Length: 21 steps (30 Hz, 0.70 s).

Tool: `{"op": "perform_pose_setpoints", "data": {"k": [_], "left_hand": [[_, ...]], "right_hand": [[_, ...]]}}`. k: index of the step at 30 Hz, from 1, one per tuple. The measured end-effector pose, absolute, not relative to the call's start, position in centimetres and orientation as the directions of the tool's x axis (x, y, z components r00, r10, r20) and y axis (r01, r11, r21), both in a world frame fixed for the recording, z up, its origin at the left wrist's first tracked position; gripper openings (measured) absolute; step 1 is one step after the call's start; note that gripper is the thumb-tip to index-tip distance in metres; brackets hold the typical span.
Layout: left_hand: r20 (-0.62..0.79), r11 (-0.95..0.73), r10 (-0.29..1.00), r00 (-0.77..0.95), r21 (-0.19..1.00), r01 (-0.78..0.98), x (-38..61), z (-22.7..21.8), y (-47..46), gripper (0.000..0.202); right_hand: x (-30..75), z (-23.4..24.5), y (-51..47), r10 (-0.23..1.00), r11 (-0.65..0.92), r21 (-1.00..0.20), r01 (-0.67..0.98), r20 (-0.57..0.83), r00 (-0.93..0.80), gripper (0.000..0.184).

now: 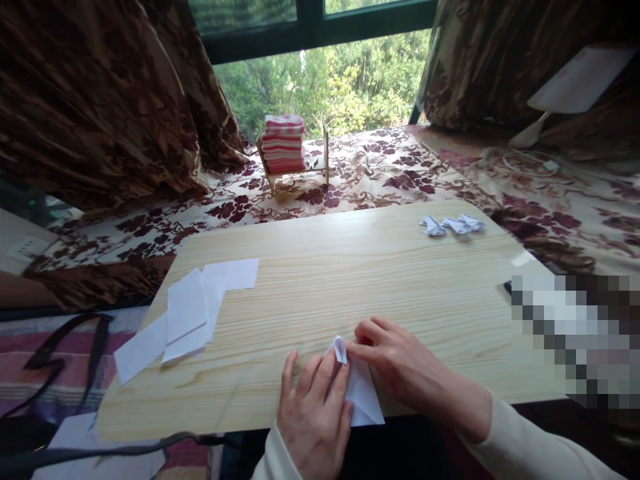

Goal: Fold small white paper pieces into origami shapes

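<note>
A partly folded sheet of white paper [364, 399] lies at the front edge of the wooden table, its top gathered into a small raised point. Across its left part, my left hand [315, 413] lies flat with fingers stretched out, pressing on the paper. My right hand [395, 357] comes in from the right; its fingers are curled, and the forefinger and thumb area meet the paper beside the raised fold. The right thumb is mostly hidden.
White paper sheets [187, 303] overlap on the table's left side. Several small folded paper pieces [463, 224] sit at the far right corner. Behind the table, a small stand holds striped folded cloths [283, 145]. A white lamp [580, 80] stands back right. A pixelated patch covers the right edge.
</note>
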<state>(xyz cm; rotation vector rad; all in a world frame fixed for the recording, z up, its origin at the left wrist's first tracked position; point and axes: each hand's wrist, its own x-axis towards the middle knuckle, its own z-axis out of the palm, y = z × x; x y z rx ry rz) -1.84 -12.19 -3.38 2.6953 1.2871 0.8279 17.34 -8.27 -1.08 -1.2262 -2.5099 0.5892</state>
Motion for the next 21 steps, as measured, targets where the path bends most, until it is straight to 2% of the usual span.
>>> {"op": "perform_pose_setpoints", "data": {"k": [5,8,11,13,21], "left_hand": [[0.422,-0.661,0.726,0.543,0.209,0.721,-1.6,-3.2,-12.1,0.035],[0.422,-0.662,0.724,0.545,0.203,0.722,-1.7,-3.3,-12.1,0.036],[0.420,-0.652,0.735,0.532,0.222,0.725,-1.8,-3.4,-12.1,0.036],[0.415,-0.651,0.739,0.531,0.236,0.721,-1.9,-3.5,-12.2,0.036],[0.389,-0.656,0.737,0.553,0.212,0.725,-1.9,-3.3,-11.8,0.039]], "right_hand": [[17.6,0.4,-7.0,0.790,0.552,-0.509,0.661,0.064,-0.610,0.025],[17.1,1.2,-5.9,0.750,0.620,-0.425,0.659,0.074,-0.658,0.025],[16.3,1.6,-5.0,0.652,0.730,-0.320,0.603,0.066,-0.755,0.015],[16.0,1.7,-4.5,0.608,0.770,-0.292,0.567,0.067,-0.791,0.011],[16.0,1.2,-3.3,0.560,0.791,-0.341,0.508,0.071,-0.825,0.017]]}}
